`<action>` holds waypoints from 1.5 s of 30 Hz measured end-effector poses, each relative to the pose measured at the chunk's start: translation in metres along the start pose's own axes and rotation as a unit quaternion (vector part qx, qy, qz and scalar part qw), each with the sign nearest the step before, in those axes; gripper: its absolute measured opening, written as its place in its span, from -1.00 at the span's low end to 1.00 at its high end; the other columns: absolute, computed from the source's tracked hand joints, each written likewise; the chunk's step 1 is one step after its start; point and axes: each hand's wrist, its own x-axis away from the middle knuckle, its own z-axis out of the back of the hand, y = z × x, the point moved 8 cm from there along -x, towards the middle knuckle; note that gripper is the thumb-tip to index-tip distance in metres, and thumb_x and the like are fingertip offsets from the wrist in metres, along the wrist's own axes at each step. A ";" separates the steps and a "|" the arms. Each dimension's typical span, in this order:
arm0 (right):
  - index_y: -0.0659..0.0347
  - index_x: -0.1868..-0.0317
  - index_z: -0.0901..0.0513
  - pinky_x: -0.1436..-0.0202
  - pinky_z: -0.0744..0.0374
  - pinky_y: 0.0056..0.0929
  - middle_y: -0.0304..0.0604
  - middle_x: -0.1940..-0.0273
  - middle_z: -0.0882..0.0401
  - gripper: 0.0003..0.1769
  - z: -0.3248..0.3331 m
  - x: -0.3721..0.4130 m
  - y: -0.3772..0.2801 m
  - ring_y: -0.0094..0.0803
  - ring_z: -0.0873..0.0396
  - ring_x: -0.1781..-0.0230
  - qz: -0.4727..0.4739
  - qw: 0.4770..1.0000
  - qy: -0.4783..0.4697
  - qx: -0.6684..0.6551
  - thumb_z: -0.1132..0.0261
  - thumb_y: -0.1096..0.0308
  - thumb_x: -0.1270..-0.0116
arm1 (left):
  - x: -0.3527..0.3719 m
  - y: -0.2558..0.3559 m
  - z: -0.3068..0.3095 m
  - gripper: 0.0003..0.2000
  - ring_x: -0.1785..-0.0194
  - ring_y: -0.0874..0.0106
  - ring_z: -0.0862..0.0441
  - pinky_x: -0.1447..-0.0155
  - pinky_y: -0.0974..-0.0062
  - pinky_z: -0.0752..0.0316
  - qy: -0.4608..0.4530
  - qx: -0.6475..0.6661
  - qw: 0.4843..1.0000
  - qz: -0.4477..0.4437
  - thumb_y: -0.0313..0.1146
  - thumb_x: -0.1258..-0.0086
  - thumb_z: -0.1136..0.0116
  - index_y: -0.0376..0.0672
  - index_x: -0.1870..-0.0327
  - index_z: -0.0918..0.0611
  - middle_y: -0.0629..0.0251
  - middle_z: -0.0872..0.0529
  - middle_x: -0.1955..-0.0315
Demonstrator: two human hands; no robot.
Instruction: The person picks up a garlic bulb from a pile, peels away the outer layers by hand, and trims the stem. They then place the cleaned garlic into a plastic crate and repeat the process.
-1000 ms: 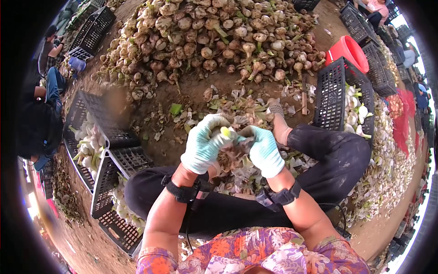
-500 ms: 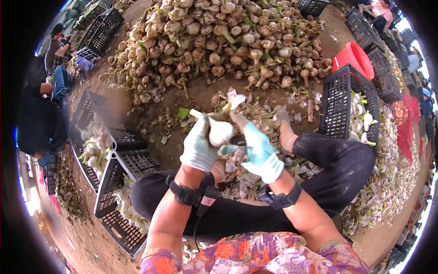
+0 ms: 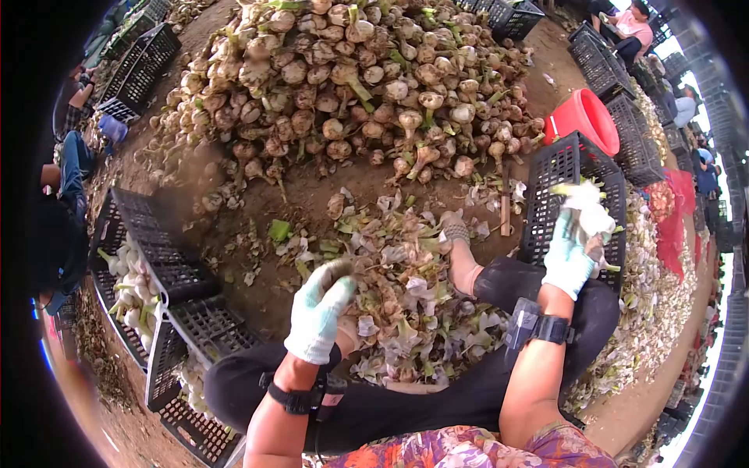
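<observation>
My right hand (image 3: 570, 253), in a pale glove, is closed around a white peeled garlic bulb (image 3: 596, 219) at the black crate (image 3: 552, 168) on the right. Other white garlic shows around the bulb, and which pieces the hand touches is hard to tell. My left hand (image 3: 319, 310), gloved too, is raised over my knee with fingers curled and apart, and nothing shows between them. Loose garlic skins (image 3: 413, 288) cover the ground between my legs.
A large heap of unpeeled garlic (image 3: 351, 86) lies ahead. A red bucket (image 3: 585, 125) stands behind the right crate. At left are black crates (image 3: 168, 265) with white garlic (image 3: 133, 300). Co-workers sit at far left and at upper right (image 3: 630, 31).
My right hand has moved right to the crate. The white bulb has left my left hand, which is now lower and to the left. The view has shifted slightly.
</observation>
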 end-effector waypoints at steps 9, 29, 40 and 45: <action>0.32 0.01 -0.48 0.21 -0.52 -0.33 -0.10 0.18 -0.57 -0.69 0.040 -0.010 0.183 -0.24 -0.56 0.26 -0.183 0.551 -0.347 0.737 -0.10 0.43 -0.23 | -0.010 -0.010 -0.019 -0.70 0.11 0.50 -0.50 -0.03 0.55 -0.37 -0.066 -0.111 0.982 0.140 -0.41 -0.22 -0.06 -0.34 0.03 -0.50 0.26 -0.60 0.21; 0.28 0.14 -0.51 0.19 -0.55 -0.33 0.03 0.17 -0.57 -0.73 -0.006 0.090 0.273 -0.15 -0.58 0.25 -0.337 0.816 -0.211 0.420 -0.15 0.34 -0.15 | -0.025 0.006 0.006 -0.29 -0.14 0.32 -0.43 -0.16 0.45 -0.35 0.052 -0.398 0.911 -0.094 -0.38 0.01 -0.27 -0.29 -0.23 -0.24 0.03 -0.40 -0.13; 0.27 0.20 -0.55 0.27 -0.50 -0.33 -0.02 0.35 -0.56 -0.75 -0.090 0.205 0.180 -0.08 -0.54 0.36 -0.034 0.641 -0.449 0.621 -0.20 0.50 -0.03 | 0.013 0.050 -0.033 -0.29 -0.03 0.20 -0.48 -0.14 0.43 -0.36 -0.054 -0.408 0.870 -0.272 -0.43 0.21 -0.31 -0.25 -0.14 -0.37 0.06 -0.47 0.00; 0.37 0.13 -0.50 0.08 -0.48 -0.29 0.09 0.19 -0.53 -0.64 -0.098 0.231 0.164 -0.03 -0.50 0.19 0.070 0.504 -0.578 0.638 -0.16 0.55 0.03 | 0.025 0.048 -0.040 -0.31 -0.02 0.34 -0.49 -0.13 0.50 -0.34 -0.148 -0.320 0.911 -0.214 -0.48 0.19 -0.27 -0.26 -0.15 -0.38 0.13 -0.54 0.07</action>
